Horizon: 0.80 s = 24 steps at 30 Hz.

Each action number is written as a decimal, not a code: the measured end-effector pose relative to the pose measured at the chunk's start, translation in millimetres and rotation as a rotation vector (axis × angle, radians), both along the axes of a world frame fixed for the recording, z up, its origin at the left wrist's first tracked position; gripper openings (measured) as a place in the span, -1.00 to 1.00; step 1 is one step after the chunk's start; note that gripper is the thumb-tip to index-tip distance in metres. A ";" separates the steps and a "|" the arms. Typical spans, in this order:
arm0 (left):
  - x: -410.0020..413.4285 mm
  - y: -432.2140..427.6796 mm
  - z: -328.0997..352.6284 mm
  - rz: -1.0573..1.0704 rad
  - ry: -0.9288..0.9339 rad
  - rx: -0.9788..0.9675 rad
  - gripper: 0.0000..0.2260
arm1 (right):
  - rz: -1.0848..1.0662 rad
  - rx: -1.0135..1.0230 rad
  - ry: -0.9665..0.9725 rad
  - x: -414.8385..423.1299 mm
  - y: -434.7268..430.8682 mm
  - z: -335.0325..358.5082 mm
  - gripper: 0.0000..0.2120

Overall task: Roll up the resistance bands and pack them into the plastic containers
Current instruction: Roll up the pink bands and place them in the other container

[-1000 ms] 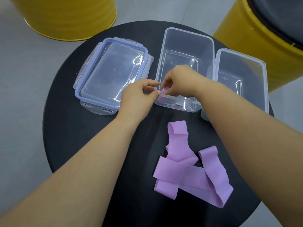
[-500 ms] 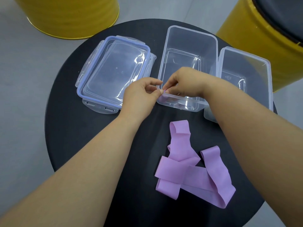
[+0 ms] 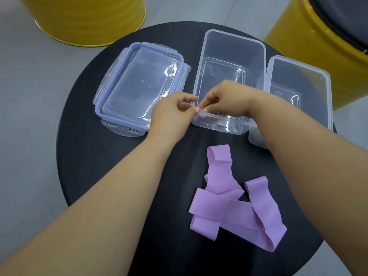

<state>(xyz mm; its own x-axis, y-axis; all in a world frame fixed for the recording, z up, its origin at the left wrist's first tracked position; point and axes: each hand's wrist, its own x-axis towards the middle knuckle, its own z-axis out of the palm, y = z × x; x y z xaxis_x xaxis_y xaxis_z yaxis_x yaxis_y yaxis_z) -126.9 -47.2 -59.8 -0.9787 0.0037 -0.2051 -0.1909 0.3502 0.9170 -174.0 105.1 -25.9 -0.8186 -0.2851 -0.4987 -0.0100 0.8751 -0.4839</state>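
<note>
At the near left corner of the middle container (image 3: 235, 46), both hands meet right over the rim. Left hand (image 3: 169, 116) has thumb and forefinger pressed together, the other fingers curled loosely behind. Right hand (image 3: 229, 98) comes in from the opposite side, fingertips pinched against the same spot. Between them is a purple band (image 3: 201, 110), and only a sliver of it shows, so I cannot tell how tightly it is rolled.

That middle container stands upright and uncovered on the round black table (image 3: 89, 156). Its clear floor is in plain view from the far wall up to where the right hand covers the near end.

Just right of it, almost wall to wall, stands the second container (image 3: 300, 72), also uncovered. Its clear floor shows too, and the right forearm crosses over its near corner.

Left of the middle container, just beside it, a clear lid (image 3: 139, 84) with a blue seal lies flat, latch tabs sticking out at its edges.

Nearer than the middle container, towards the person, the loose purple bands (image 3: 217, 202) lie in a flat, overlapping tangle between the two forearms, well apart from both tubs.

Beyond the table, a yellow drum (image 3: 89, 16) stands far left of the middle container and another yellow drum (image 3: 318, 46) far right.
</note>
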 end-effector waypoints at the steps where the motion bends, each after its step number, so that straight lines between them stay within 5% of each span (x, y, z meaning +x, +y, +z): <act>1: 0.1 0.0 0.2 -0.002 0.002 -0.001 -0.83 | 0.021 0.013 0.001 -0.4 -0.4 0.9 -0.91; 24: 0.7 -0.1 1.0 0.017 -0.016 0.023 -0.81 | -0.143 -0.071 -0.113 -7.7 -3.5 -3.2 -0.90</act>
<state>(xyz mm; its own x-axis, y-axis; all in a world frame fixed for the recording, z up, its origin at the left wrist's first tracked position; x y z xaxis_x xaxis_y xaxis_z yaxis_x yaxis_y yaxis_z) -126.2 -47.3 -58.8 -0.9754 -0.0084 -0.2203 -0.2110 0.3260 0.9215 -181.8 101.6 -29.1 -0.7932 -0.2072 -0.5726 0.1702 0.8274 -0.5352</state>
